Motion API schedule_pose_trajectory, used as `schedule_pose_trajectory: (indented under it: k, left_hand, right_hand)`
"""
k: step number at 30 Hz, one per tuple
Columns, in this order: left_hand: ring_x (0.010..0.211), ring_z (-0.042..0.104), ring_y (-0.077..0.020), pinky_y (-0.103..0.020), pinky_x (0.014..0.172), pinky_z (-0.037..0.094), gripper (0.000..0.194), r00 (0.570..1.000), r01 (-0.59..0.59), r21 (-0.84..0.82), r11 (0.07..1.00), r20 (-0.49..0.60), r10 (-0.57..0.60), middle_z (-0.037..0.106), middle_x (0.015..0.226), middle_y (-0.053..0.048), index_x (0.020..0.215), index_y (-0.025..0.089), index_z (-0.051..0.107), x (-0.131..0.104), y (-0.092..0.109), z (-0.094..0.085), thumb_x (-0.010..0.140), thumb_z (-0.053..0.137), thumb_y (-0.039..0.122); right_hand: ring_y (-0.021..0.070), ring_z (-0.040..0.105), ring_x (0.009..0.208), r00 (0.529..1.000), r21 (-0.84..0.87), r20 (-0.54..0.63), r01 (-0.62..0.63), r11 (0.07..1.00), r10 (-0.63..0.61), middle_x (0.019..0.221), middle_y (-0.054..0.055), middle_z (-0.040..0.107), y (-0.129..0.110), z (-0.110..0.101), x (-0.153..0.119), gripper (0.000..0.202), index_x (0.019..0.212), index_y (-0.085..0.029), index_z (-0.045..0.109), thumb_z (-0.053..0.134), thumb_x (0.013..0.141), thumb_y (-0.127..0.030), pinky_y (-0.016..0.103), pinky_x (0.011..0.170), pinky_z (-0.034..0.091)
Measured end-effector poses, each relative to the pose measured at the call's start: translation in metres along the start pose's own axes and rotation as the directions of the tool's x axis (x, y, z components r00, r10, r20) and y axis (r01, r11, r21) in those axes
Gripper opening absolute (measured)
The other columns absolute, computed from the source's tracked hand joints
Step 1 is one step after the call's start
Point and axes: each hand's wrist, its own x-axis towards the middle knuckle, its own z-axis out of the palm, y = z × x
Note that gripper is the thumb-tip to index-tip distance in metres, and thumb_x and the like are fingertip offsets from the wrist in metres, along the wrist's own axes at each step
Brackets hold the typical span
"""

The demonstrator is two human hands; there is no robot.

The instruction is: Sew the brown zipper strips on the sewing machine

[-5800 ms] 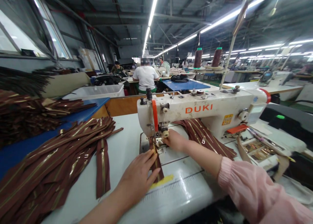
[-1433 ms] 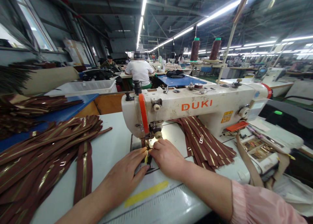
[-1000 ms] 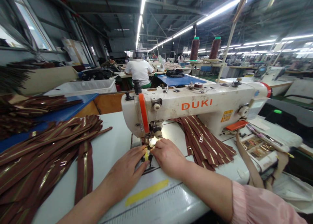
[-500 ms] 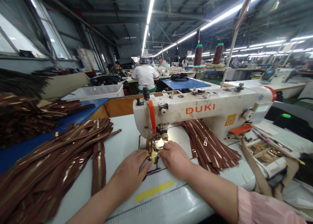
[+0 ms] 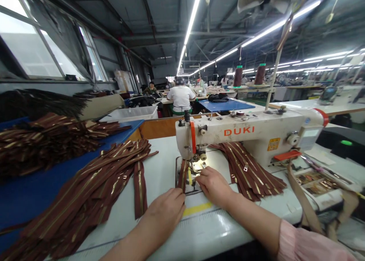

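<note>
A brown zipper (image 5: 182, 174) with gold teeth runs out toward me from under the presser foot of the white sewing machine (image 5: 211, 137). Its near end is pinched by my left hand (image 5: 168, 209), fingers closed. Just right of the lit needle area, my right hand (image 5: 215, 185) has its fingers drawn together near the presser foot; whatever they hold is hidden. Left of my left hand, one zipper (image 5: 140, 189) lies beside a large pile of brown zippers (image 5: 94, 189). Behind the needle, another bundle of brown zippers (image 5: 248, 170) spreads beneath the machine arm.
An organizer tray (image 5: 319, 206) with small metal parts and tools sits at the right. More zippers (image 5: 51, 139) are heaped on a blue surface (image 5: 34, 194) at the left. Thread cones (image 5: 238, 76) stand behind the machine. A person in white (image 5: 181, 97) sits farther back.
My left hand has drawn back from the presser foot toward me, and the zipper now shows between them. My right hand stays near the foot. The whole view has shifted.
</note>
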Motion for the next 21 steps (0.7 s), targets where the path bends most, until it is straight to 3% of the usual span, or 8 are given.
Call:
schedule_pose_trajectory:
  k: [4,9,14,21]
  left_hand:
    - [0.074,0.064,-0.0218,-0.035,0.072,0.055,0.031,0.998,-0.039,0.077,0.996,0.046,0.035,0.064,0.080,-0.006,0.082,0.018,0.057,0.005,0.006,-0.002,0.078,0.036,-0.005]
    - [0.081,0.065,-0.0222,-0.036,0.076,0.055,0.031,1.000,-0.014,0.031,0.999,-0.021,0.015,0.066,0.085,-0.006,0.092,0.018,0.058,-0.003,0.009,0.001,0.080,0.038,-0.002]
    - [0.080,0.067,-0.0189,-0.031,0.075,0.055,0.030,0.996,0.050,-0.068,0.996,-0.065,-0.055,0.068,0.084,-0.003,0.090,0.021,0.057,-0.018,0.012,-0.001,0.078,0.039,0.000]
    - [0.079,0.065,-0.0213,-0.034,0.074,0.056,0.044,0.997,-0.024,0.083,0.996,-0.065,0.029,0.068,0.088,-0.006,0.103,0.018,0.055,-0.041,0.015,0.002,0.069,0.040,-0.005]
  right_hand:
    - [0.0187,0.052,0.083,1.000,0.049,-0.030,0.009,0.999,-0.007,0.083,0.006,0.061,-0.013,-0.004,-0.015,0.022,0.090,-0.017,0.067,0.045,0.092,-0.016,0.028,0.075,0.041]
    - [0.0175,0.052,0.098,0.993,0.151,-0.052,0.110,0.982,-0.103,0.110,0.007,0.061,-0.034,0.002,-0.013,0.030,0.116,-0.018,0.060,0.047,0.089,-0.013,0.028,0.088,0.042]
    - [0.0188,0.052,0.094,0.966,0.169,0.024,0.248,0.954,-0.256,0.103,0.005,0.065,-0.043,0.012,0.004,0.023,0.104,-0.016,0.065,0.051,0.087,-0.017,0.029,0.091,0.040]
    - [0.0179,0.053,0.095,0.962,0.314,-0.004,0.260,0.913,-0.273,0.104,0.005,0.066,-0.055,0.003,-0.001,0.024,0.099,-0.015,0.066,0.053,0.078,-0.013,0.027,0.093,0.038]
